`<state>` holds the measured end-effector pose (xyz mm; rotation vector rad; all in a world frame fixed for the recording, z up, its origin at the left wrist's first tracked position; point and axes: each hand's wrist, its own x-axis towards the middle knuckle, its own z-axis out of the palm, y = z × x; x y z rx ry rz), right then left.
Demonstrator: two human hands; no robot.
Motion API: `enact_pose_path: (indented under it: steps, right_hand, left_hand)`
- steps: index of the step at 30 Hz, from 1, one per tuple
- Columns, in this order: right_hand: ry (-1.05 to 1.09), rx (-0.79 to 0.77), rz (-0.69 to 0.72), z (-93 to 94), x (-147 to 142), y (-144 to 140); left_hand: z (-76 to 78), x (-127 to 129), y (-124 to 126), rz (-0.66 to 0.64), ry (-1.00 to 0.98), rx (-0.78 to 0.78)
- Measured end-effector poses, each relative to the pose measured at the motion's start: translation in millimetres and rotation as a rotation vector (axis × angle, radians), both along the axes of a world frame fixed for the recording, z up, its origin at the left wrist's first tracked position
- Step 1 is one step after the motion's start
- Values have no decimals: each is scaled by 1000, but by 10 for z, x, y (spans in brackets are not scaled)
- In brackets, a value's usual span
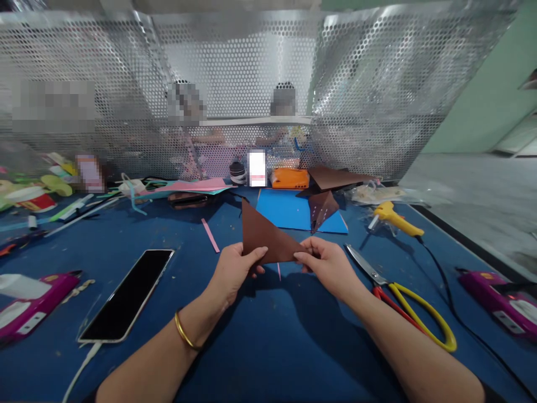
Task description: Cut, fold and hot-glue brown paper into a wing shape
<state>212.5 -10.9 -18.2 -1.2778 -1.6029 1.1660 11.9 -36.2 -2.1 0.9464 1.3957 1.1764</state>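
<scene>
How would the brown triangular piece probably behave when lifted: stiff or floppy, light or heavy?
The brown triangular piece is probably fairly stiff, since its upper corner stands unsupported above the left grip. It looks like a thin sheet, so likely light for its size. It may bend or crease where the right grip pinches its narrow end.

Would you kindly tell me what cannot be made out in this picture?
In the head view:
- Left hand: some fingers, hidden behind the brown sheet.
- Right-hand purple power strip: one end, cut off by the right edge.
- Bright white rectangle at the back: its content, washed out and pixelated.
- Area beyond the mesh screen: details, broken up by the mesh.
</scene>
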Motion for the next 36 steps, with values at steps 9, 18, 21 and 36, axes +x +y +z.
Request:
enact_pose_path:
  steps: [9, 18, 21, 36]
  right_hand:
    - [53, 51, -63, 16, -2, 21]
    - [77, 75, -73, 53, -25, 2]
    - [83, 68, -26, 78, -53, -40]
    - [113, 188, 37, 100, -88, -146]
  left_hand:
    - [22, -25, 14, 56, 16, 77]
    - [6, -23, 24, 109, -28, 116]
    - [-11, -53, 46, 166, -34, 164]
    - [13, -125, 117, 220, -127, 210]
